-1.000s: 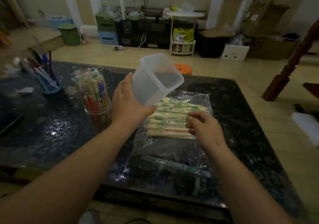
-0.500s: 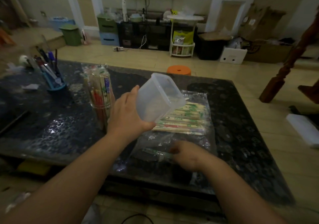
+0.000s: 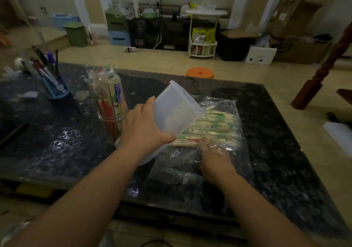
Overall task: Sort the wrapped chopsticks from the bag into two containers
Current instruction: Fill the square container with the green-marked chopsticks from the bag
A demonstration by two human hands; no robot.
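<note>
Left hand (image 3: 142,130) grips tilted container (image 3: 177,109) — right hand (image 3: 213,155) inside bag (image 3: 242,151), grip unclear.

Counts, as seen from my head.
- My hands: two, the left hand (image 3: 142,130) and the right hand (image 3: 215,157).
- Containers: two, one translucent tub (image 3: 177,111) in my left grip and one clear jar (image 3: 112,125).
- Clear plastic bag (image 3: 238,151): one, on the one dark table (image 3: 57,142).
- Wrapped chopsticks (image 3: 211,126): two lots, a stack in the bag and a bundle in the jar, each too many and too blurred for me to count.
- Blue pen holder (image 3: 56,92): one, holding several pens.
- Orange stool (image 3: 199,73): one.
</note>
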